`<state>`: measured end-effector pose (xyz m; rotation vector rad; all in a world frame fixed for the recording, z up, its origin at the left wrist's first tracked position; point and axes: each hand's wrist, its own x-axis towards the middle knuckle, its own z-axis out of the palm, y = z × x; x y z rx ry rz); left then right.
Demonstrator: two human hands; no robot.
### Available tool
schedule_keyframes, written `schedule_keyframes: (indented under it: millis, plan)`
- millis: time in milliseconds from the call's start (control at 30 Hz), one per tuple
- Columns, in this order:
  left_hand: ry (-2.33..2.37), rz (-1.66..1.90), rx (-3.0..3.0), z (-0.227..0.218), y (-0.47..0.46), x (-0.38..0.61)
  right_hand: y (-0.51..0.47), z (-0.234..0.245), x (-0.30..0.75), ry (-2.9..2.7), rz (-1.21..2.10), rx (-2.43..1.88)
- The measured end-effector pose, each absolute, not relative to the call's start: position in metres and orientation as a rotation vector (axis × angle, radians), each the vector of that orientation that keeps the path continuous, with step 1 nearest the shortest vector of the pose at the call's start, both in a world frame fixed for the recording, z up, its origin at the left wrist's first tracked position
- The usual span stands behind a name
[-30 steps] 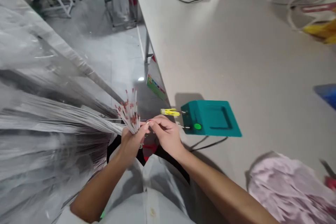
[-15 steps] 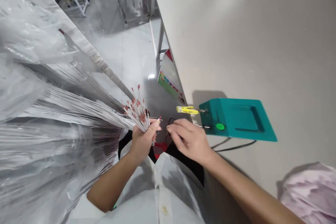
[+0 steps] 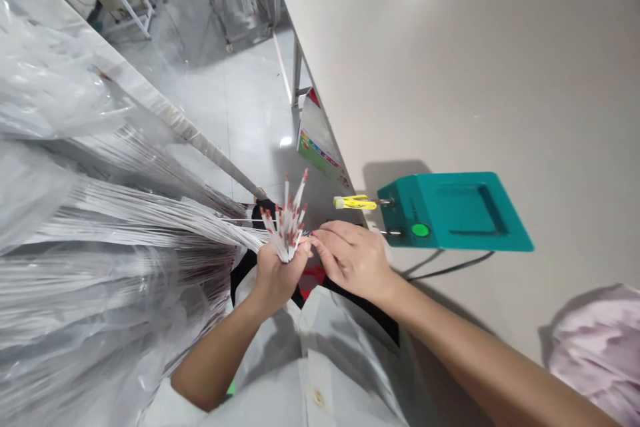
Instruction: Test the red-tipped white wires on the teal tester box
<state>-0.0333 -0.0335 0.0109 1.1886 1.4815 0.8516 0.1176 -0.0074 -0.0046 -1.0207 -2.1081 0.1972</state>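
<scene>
My left hand [image 3: 275,277] is closed around a bundle of thin white wires with red tips [image 3: 286,223], whose ends fan upward. The wires run off to the left into a large mass wrapped in clear plastic [image 3: 100,227]. My right hand [image 3: 353,257] is right beside the bundle, its fingertips pinched at the wire tips; what they hold is too small to make out. Just right of it a teal box with a green button [image 3: 453,212] sits on the table edge, with a yellow clip [image 3: 355,202] and metal pins sticking out toward my hands.
The grey table [image 3: 475,67] stretches away at the right. A black cable [image 3: 440,269] runs from the teal box. Pink cloth [image 3: 600,347] lies at the lower right. A colourful carton [image 3: 320,147] stands on the floor under the table; metal racks stand at the back.
My right hand has moved left, back to the wire tips, from nearer the teal box. The left hand has turned the bundle so the tips point more upright. The view has shifted slightly.
</scene>
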Motion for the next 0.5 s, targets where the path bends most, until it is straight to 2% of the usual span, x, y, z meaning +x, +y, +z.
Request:
schedule_keyframes:
  millis: [100, 267, 400, 500]
  plan:
    - [1.539, 0.835, 1.209, 0.005, -0.034, -0.031, 0.000, -0.005, 0.128, -2.378, -0.140, -0.844]
    - [1.542, 0.836, 1.174, 0.000, -0.034, -0.022, 0.011, 0.005, 0.139, -2.688, -0.370, -0.563]
    - [1.568, 0.858, 1.151, 0.005, -0.031, -0.021, 0.005, 0.008, 0.145, -2.727, -0.349, -0.480]
    - [1.599, 0.885, 1.130, 0.008, -0.028, -0.026, -0.006, 0.005, 0.149, -2.639, -0.151, -0.621]
